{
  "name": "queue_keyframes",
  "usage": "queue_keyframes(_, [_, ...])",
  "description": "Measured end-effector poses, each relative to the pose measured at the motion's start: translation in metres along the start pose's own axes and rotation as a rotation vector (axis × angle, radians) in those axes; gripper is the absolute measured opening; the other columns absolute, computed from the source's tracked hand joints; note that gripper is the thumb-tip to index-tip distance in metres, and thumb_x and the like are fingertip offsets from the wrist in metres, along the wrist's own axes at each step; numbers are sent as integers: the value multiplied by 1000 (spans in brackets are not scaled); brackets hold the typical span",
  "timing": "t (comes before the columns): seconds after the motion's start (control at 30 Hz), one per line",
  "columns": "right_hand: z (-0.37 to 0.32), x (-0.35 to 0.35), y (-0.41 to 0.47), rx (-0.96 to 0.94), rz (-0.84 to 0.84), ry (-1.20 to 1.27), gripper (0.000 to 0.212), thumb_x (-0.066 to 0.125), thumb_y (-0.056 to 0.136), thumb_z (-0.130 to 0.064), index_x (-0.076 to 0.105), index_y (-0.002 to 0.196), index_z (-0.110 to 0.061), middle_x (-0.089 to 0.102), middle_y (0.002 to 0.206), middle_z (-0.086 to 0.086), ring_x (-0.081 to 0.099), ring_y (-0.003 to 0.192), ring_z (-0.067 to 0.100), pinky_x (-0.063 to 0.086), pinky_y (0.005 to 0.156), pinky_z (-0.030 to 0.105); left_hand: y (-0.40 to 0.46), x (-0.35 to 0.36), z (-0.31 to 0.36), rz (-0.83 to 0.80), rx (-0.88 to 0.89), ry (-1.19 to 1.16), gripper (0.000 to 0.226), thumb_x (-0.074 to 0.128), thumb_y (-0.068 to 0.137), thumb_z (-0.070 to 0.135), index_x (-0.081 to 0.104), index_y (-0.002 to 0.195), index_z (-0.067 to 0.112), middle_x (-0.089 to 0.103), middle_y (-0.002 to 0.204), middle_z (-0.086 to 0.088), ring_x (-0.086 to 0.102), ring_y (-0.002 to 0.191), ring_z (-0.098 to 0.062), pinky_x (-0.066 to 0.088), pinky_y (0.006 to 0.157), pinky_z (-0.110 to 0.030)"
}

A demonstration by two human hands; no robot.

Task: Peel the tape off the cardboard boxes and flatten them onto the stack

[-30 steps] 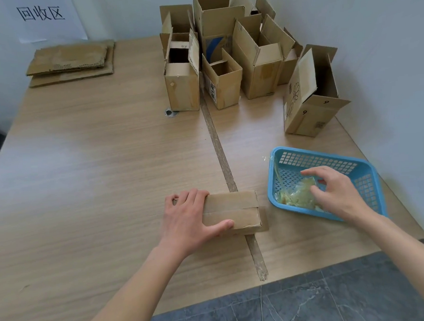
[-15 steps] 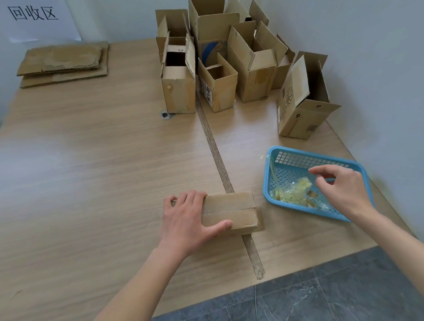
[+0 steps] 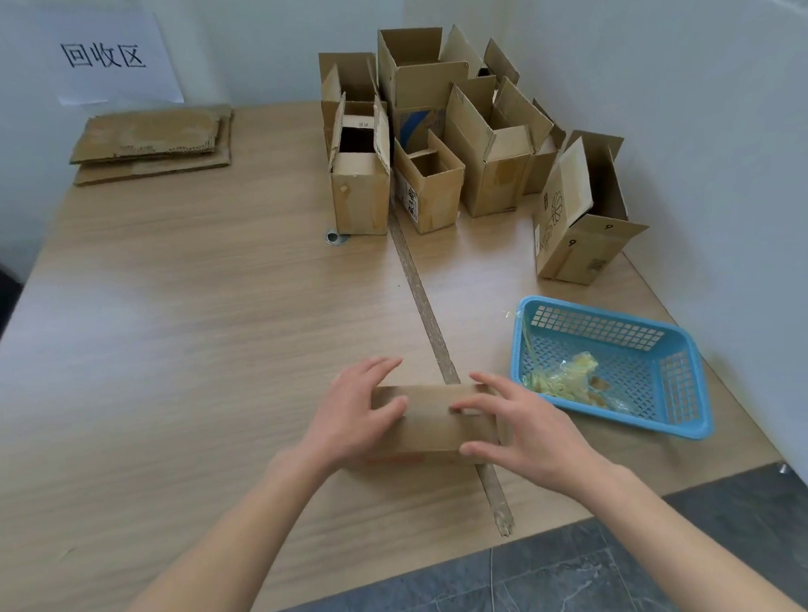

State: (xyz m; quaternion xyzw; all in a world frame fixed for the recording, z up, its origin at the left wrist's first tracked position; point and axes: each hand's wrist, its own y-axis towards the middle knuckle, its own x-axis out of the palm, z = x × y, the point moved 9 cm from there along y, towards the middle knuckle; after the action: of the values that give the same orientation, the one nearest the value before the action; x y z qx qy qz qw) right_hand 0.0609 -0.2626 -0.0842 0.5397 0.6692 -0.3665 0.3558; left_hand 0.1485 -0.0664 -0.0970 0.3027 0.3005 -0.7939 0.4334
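A small closed cardboard box [image 3: 434, 421] lies near the table's front edge, on the seam. My left hand [image 3: 352, 418] holds its left end, with the fingers over the far edge and the thumb on the top face. My right hand [image 3: 528, 428] grips its right end, fingers on top and thumb at the near edge. At the far left lies the stack of flattened cardboard [image 3: 150, 141]. Peeled tape [image 3: 565, 379] sits crumpled in a blue basket [image 3: 595, 324].
Several open cardboard boxes [image 3: 431, 140] stand in a cluster at the back, and one more [image 3: 575, 224] is by the right wall. A paper sign [image 3: 108, 59] hangs above the stack. A brown seam strip [image 3: 420, 286] runs down the table.
My right hand left the blue basket and came to the box's right end. The box has turned under both hands, and its taped face no longer shows.
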Motion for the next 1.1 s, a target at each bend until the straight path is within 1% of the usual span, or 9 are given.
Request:
queue_keyframes(0.1, [-11, 3, -3, -37, 35, -40, 45, 72, 88, -53, 61, 131, -45, 35, 159, -17, 36, 146, 10, 36, 114, 31, -9, -9, -21, 8, -68, -96, 37, 60, 100, 28, 64, 136, 24, 50, 152, 4, 40, 143, -16, 26, 120, -32])
queue_keyframes(0.33, [-36, -1, -19, -70, 227, -7, 39, 81, 70, -7, 56, 84, -33, 49, 150, -15, 45, 142, 14, 52, 101, 40, -25, -3, -32, -147, -221, -240, 77, 64, 87, 67, 46, 152, 30, 23, 165, 11, 26, 152, -15, 22, 124, -37])
queue_keyframes(0.43, [-37, -6, -39, -61, 307, 31, 19, 78, 80, -50, 65, 77, -37, 51, 148, -20, 47, 138, 4, 50, 98, 30, -30, -2, -27, -166, -219, 37, 95, 73, 79, 65, 31, 158, 35, 9, 170, 2, 25, 153, -23, 29, 121, -41])
queue_keyframes(0.5, [-29, -12, -46, 74, 325, 80, 46, 55, 88, -75, 72, 70, -36, 50, 147, -25, 48, 134, -3, 50, 93, 27, -36, 4, -20, -140, -243, 142, 98, 74, 83, 54, 19, 161, 32, 0, 170, -6, 35, 146, -31, 39, 113, -41])
queue_keyframes(0.6, [-21, -14, -45, 303, 324, 44, 46, 64, 85, -68, 67, 61, -30, 55, 144, -20, 55, 128, 5, 54, 86, 36, -43, 10, -10, -50, -294, 182, 86, 64, 94, 24, 11, 162, 30, -4, 168, -15, 51, 127, -42, 46, 100, -42])
queue_keyframes(0.77, [-20, -18, -26, 539, 313, 127, 57, 84, 78, -43, 40, 111, -26, 60, 114, -3, 63, 94, 27, 45, 71, 36, -52, 5, -15, 12, -312, -53, 75, 50, 99, 22, 11, 162, 39, 6, 169, -14, 31, 146, -39, 29, 117, -42])
queue_keyframes(0.97, [-11, -49, -1, 506, 417, 368, 78, 54, 97, -15, 13, 156, -45, 61, 76, 3, 62, 65, 21, 58, 71, 46, -63, -54, -29, 282, -260, -549, 66, 37, 104, 8, 16, 162, 34, 24, 166, 6, 23, 152, -14, 18, 119, -28])
queue_keyframes(1.03, [-18, -58, 11, 466, 358, 518, 74, 44, 100, -12, 20, 151, -59, 65, 103, 10, 66, 85, 23, 60, 82, 50, -70, -72, -27, 326, -197, -532, 63, 35, 104, 5, 24, 160, 33, 32, 162, 8, 28, 149, -13, 21, 113, -22])
queue_keyframes(1.1, [-33, -57, 23, 453, 281, 761, 57, 36, 101, -9, 50, 140, -48, 57, 134, 5, 62, 108, 21, 60, 88, 48, -79, -90, -25, 389, -114, -498, 65, 36, 103, 1, 32, 157, 36, 42, 157, 8, 39, 143, -13, 30, 112, -24])
